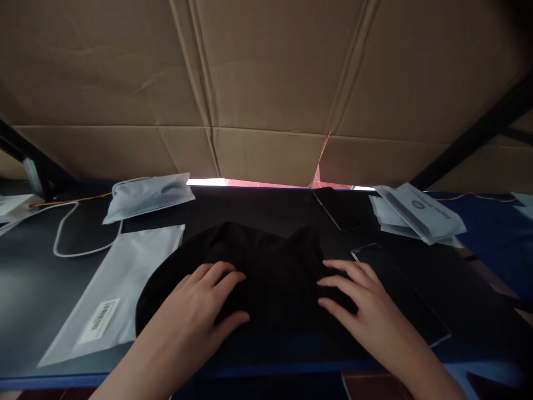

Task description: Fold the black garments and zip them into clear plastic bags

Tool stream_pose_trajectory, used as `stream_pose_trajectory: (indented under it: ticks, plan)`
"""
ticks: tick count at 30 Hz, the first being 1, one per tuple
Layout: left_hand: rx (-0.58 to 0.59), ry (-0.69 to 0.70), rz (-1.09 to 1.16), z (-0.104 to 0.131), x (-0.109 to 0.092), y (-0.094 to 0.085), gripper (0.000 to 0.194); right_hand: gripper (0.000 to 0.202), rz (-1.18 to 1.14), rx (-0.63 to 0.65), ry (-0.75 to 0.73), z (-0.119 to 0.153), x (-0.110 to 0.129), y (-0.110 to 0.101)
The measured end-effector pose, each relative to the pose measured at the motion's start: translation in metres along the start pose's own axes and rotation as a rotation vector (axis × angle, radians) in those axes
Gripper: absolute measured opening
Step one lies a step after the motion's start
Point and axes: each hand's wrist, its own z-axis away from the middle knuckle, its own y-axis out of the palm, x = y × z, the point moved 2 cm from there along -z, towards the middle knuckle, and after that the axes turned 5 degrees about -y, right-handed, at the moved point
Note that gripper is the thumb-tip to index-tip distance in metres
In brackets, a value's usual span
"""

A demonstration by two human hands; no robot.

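Left hand point(197, 303) and right hand point(364, 297) splayed on black cloth point(275, 272), barcode label point(100, 320), printed packet point(427, 211)

The cloth point(278, 283) is plain black, and the tabletop point(25, 300) is dark grey with a blue edge point(300, 368). The labelled bag point(141, 255) is whitish, its label point(99, 321) white with black barcode stripes; the cardboard point(266, 72) is brown.

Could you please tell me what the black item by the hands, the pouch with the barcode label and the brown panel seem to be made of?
Black item: probably soft fabric, matt; it slumps in loose folds.
Pouch with the barcode label: likely thin plastic, frosted; it looks milky and slightly rippled.
Brown panel: apparently cardboard, dull; long straight creases show.
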Motion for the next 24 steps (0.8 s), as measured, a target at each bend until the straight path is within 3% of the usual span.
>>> stream_pose_trajectory:
  ticks: [2, 5, 9, 11, 13, 15, 18, 20, 24]
  plan:
    - [-0.008, -0.020, 0.008, -0.004, 0.001, 0.002, 0.019, 0.011, 0.001, -0.087, -0.004, -0.007, 0.002, 0.000]
    - [-0.026, 0.007, 0.041, -0.001, 0.001, -0.011, 0.007, 0.013, 0.007, -0.168, -0.034, -0.004, 0.006, -0.011]
    - [0.109, 0.129, 0.114, 0.022, -0.004, -0.035, 0.007, 0.010, -0.042, 0.131, -0.092, 0.029, 0.010, -0.033]
    - [0.108, 0.145, 0.151, 0.022, -0.009, -0.039, 0.022, 0.015, -0.069, 0.140, -0.083, 0.038, 0.014, -0.039]
    - [0.045, 0.135, 0.143, 0.007, -0.016, -0.033, 0.034, 0.028, -0.052, 0.028, -0.028, 0.028, 0.023, -0.036]
    - [0.012, 0.128, 0.074, -0.016, -0.021, -0.018, 0.045, 0.040, -0.024, 0.007, -0.037, 0.005, 0.035, -0.021]
    - [0.075, 0.077, -0.088, -0.044, -0.019, 0.012, 0.065, 0.054, 0.028, 0.167, -0.093, -0.032, 0.044, 0.009]
    - [0.123, 0.009, -0.165, -0.051, -0.011, 0.026, 0.069, 0.059, 0.071, 0.276, -0.053, -0.043, 0.039, 0.023]
    - [0.116, -0.081, -0.216, -0.045, 0.001, 0.031, 0.068, 0.061, 0.144, 0.325, -0.013, -0.038, 0.021, 0.027]
